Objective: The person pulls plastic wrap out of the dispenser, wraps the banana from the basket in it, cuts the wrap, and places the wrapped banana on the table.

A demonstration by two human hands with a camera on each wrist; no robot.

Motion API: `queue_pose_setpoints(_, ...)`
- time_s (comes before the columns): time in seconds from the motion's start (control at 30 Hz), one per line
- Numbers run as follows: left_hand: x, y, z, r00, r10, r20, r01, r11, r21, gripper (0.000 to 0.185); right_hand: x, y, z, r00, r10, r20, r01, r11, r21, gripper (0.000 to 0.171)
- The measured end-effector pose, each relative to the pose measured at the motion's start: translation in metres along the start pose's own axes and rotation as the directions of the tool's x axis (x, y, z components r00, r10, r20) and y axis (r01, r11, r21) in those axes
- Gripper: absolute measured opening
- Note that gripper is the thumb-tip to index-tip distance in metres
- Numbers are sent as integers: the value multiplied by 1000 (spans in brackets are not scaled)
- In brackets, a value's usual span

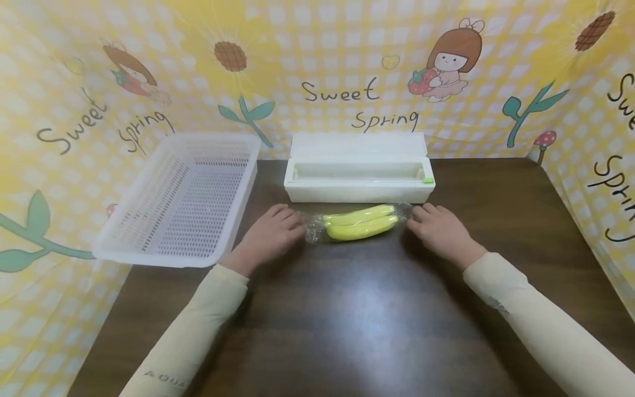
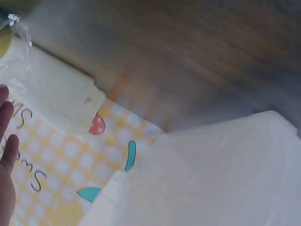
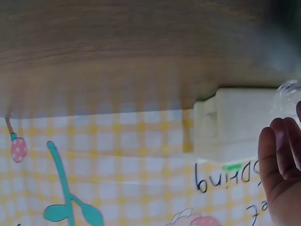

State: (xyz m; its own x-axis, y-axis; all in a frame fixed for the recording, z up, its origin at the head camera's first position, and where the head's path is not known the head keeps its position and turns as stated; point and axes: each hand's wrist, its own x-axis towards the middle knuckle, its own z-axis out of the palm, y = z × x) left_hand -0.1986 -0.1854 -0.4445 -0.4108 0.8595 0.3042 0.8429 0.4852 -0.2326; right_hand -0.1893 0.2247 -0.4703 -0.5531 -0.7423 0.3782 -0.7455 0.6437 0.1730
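Two yellow bananas [image 1: 361, 225], wrapped in clear plastic wrap [image 1: 313, 227], lie side by side across the table in the head view. My left hand [image 1: 273, 234] pinches the loose wrap at their left end. At the opposite end, my right hand [image 1: 441, 231] holds the wrap with bent fingers. Crinkled film [image 3: 287, 92] shows beside the right fingertips in the right wrist view. Directly behind the bananas stands a long white box [image 1: 357, 193] with its lid raised and a small green piece [image 1: 428, 180] at its right front corner.
A white perforated plastic basket [image 1: 163, 260] stands at the left, close beside my left forearm. The dark wooden table [image 1: 347, 331] is bordered at the back and sides by a yellow checked cloth [image 1: 327, 33] printed with flowers and lettering.
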Motion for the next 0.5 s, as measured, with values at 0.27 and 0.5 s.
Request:
queue_pose_setpoints(0.27, 9, 15, 14, 996, -54, 69, 52, 998, 28, 14, 4, -11, 12, 993, 80, 90, -82, 997, 16, 19)
queue_pose_setpoints(0.5, 7, 21, 9, 976, -199, 90, 206, 976, -66, 16, 3, -12, 3, 926, 287, 247, -362, 862, 354, 15)
